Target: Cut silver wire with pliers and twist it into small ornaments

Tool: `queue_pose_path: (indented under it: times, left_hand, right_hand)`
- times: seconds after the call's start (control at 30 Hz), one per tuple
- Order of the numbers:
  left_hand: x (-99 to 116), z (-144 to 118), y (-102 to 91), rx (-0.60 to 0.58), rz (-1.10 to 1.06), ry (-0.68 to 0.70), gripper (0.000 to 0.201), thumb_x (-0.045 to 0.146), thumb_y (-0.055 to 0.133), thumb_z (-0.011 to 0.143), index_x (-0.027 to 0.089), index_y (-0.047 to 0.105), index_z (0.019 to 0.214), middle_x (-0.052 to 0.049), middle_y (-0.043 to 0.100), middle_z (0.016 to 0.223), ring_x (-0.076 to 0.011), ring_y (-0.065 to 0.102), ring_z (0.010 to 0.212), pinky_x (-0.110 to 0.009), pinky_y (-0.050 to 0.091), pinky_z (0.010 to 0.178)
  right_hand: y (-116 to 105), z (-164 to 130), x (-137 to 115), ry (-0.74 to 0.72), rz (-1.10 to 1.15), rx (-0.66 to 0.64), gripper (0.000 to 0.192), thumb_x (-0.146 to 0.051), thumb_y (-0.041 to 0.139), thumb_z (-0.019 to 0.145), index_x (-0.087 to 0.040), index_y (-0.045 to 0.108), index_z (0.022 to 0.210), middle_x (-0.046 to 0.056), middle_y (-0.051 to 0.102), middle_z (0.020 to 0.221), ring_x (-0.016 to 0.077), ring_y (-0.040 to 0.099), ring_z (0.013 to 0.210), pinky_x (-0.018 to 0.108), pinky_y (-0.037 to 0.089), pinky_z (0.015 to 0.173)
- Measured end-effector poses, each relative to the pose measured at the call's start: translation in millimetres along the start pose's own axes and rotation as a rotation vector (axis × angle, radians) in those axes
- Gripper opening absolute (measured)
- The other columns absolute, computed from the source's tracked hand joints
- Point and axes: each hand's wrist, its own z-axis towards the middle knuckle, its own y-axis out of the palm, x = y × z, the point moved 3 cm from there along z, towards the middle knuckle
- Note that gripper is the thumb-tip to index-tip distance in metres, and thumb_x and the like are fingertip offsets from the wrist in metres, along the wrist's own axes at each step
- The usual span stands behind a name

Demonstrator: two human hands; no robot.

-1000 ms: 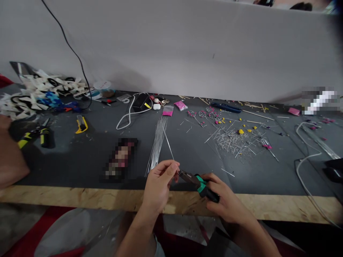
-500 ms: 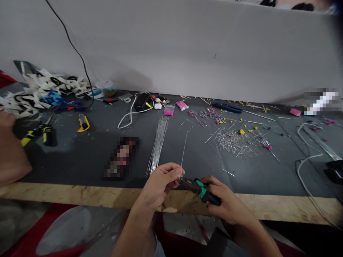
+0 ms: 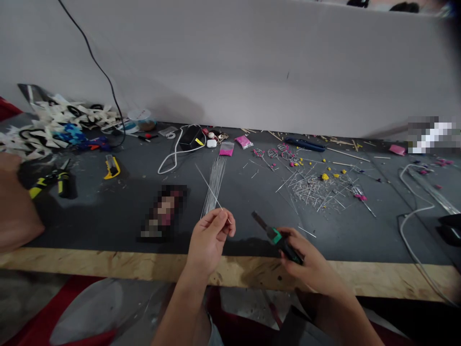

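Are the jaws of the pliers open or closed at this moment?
Closed, it seems: the dark nose of the pliers in the right hand appears as one narrow bar, apart from the wire.

Head view, forward-down, close over table [image 3: 108, 211]

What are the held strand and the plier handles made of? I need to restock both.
The strand in the left hand looks like bare steel wire: thin, straight, silvery. The pliers in the right hand have green-and-black grips, probably matte rubber or plastic.
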Motion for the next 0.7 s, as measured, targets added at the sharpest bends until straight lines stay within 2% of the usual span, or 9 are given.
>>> queue_pose_path:
  times: [0.17, 0.33, 0.53, 0.7]
  left_hand:
    - [-9, 4, -0.5, 0.031, 0.086, 0.036, 0.013, 0.027, 0.069, 0.073, 0.014, 0.067, 0.073, -0.002, 0.062, 0.068, -0.0098, 0.054, 0.056, -0.023, 0.044, 0.051]
    - [-18, 3, 1.5, 0.042, 0.106, 0.034, 0.014, 0.028, 0.071, 0.071, 0.014, 0.068, 0.072, -0.002, 0.063, 0.066, -0.0097, 0.056, 0.055, -0.023, 0.046, 0.051]
    - [-25, -1, 5.9, 0.046, 0.124, 0.024, 0.015, 0.027, 0.071, 0.07, 0.012, 0.067, 0.074, -0.002, 0.064, 0.065, -0.0093, 0.056, 0.053, -0.023, 0.046, 0.05]
    - [-28, 0, 8.7, 0.056, 0.123, 0.029, 0.017, 0.028, 0.073, 0.069, 0.012, 0.066, 0.073, -0.001, 0.064, 0.064, -0.0088, 0.055, 0.053, -0.022, 0.045, 0.051]
  right_hand:
    - [-15, 15, 41, 0.129, -0.165, 0.248, 0.007, -0.019, 0.056, 0.074, -0.018, 0.06, 0.079, 0.01, 0.049, 0.117, 0.0249, 0.046, 0.115, 0.039, 0.039, 0.094]
    - [-22, 29, 69, 0.188, -0.287, 0.35, 0.011, -0.021, 0.061, 0.069, -0.016, 0.06, 0.078, 0.013, 0.047, 0.118, 0.0267, 0.047, 0.114, 0.042, 0.037, 0.097]
    - [-26, 27, 69, 0.208, -0.244, 0.345, 0.015, -0.025, 0.061, 0.07, -0.015, 0.063, 0.08, 0.013, 0.048, 0.119, 0.0265, 0.048, 0.111, 0.042, 0.036, 0.097]
    - [-15, 14, 44, 0.16, 0.033, 0.226, 0.014, -0.022, 0.056, 0.074, -0.018, 0.063, 0.086, 0.006, 0.055, 0.112, 0.0207, 0.054, 0.103, 0.034, 0.039, 0.092]
